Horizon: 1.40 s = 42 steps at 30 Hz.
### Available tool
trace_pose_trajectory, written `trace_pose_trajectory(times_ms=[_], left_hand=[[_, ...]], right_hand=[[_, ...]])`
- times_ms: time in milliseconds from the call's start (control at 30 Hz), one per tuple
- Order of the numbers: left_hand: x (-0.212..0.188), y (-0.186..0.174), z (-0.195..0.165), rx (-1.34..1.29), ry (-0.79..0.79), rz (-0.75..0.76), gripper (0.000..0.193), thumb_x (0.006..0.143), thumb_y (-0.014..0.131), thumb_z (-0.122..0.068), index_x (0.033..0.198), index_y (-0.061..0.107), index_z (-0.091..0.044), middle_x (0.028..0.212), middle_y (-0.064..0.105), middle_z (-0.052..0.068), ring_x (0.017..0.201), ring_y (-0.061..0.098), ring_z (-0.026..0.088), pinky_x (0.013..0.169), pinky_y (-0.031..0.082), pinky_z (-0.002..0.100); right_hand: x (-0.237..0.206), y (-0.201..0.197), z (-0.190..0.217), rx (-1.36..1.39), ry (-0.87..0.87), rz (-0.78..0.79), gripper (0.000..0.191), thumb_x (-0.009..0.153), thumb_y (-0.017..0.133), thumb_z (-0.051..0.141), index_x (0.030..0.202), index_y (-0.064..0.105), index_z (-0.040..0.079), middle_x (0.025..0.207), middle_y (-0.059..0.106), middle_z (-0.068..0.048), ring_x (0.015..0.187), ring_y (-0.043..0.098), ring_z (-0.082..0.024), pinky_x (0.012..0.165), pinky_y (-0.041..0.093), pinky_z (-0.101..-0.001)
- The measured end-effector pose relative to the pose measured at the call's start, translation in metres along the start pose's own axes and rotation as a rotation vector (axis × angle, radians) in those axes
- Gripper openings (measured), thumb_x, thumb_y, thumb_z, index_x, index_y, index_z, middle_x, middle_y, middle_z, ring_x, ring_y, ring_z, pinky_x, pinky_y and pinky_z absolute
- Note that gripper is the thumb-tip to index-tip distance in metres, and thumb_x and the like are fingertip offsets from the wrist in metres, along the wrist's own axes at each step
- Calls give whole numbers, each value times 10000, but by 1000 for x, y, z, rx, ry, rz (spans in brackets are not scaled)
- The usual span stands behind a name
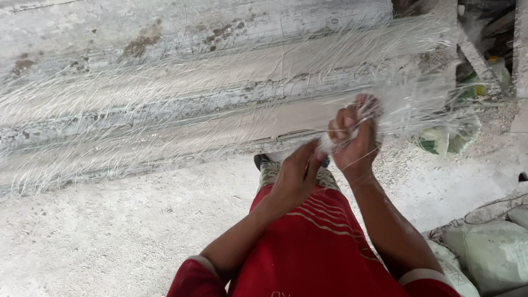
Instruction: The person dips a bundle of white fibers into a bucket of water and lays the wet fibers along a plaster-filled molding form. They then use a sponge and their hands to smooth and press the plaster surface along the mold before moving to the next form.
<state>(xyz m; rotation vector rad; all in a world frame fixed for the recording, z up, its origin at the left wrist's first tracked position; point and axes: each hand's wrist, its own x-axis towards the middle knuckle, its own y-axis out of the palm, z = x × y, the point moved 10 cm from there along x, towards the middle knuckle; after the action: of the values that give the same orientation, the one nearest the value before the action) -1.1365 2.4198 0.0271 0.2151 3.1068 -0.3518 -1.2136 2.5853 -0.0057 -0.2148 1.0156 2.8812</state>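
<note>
a broad sheet of fine translucent white fibre strands (165, 110) spans the upper half of the frame over a weathered grey concrete step (110, 27), narrowing to a bunch at centre right. pale woven plastic sacks (484, 247) lie at lower right on the rough grey floor (110, 236). the right hand (355, 135) is fisted tight around the gathered strand ends, and the left hand (297, 173), just below and touching it, pinches the bunch with fingers closed.

Two hands, left hand (294, 176), right hand (355, 137), one net (165, 104), two sacks, one (489, 250), another (448, 135), one shoe (263, 160)
</note>
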Motion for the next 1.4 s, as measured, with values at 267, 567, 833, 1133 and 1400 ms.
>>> trace_pose_trajectory(times_ms=[267,567,833,1133,1400], left_hand=[[27,-2,-22,441,268,-197,214,1078,570,-161,942,668,-28,837,681,99,736,663,252,635,542,391],[77,96,13,672,194,-213,278,1089,545,-192,874,621,-33,756,614,96,652,599,245,599,507,389],[66,52,68,1014,-42,-411,196,1052,544,-184,936,664,-81,841,662,103,751,630,278,667,499,443],[34,-16,46,1206,-263,-508,395,1124,548,-322,793,616,-116,746,635,50,720,620,248,731,455,458],[33,-21,17,1796,-195,-739,344,995,465,-421,1204,561,-166,1196,643,213,1118,624,417,1001,374,659]], right_hand=[[51,-44,151,-208,-389,-6,293,1096,434,250,1317,601,154,797,525,43,526,351,-30,459,349,-201],[155,-229,309,-324,-645,65,389,1203,410,326,875,463,124,740,390,-5,622,282,-109,598,286,-266],[190,-255,324,-226,-617,263,393,1198,320,385,879,386,164,706,299,1,556,254,-80,485,242,-275],[167,-168,282,-54,-351,344,258,1155,274,315,1035,443,161,696,267,31,493,212,-21,403,186,-204],[146,-135,208,-5,-151,330,306,1155,308,379,904,346,208,666,262,49,481,236,-29,382,204,-220]])
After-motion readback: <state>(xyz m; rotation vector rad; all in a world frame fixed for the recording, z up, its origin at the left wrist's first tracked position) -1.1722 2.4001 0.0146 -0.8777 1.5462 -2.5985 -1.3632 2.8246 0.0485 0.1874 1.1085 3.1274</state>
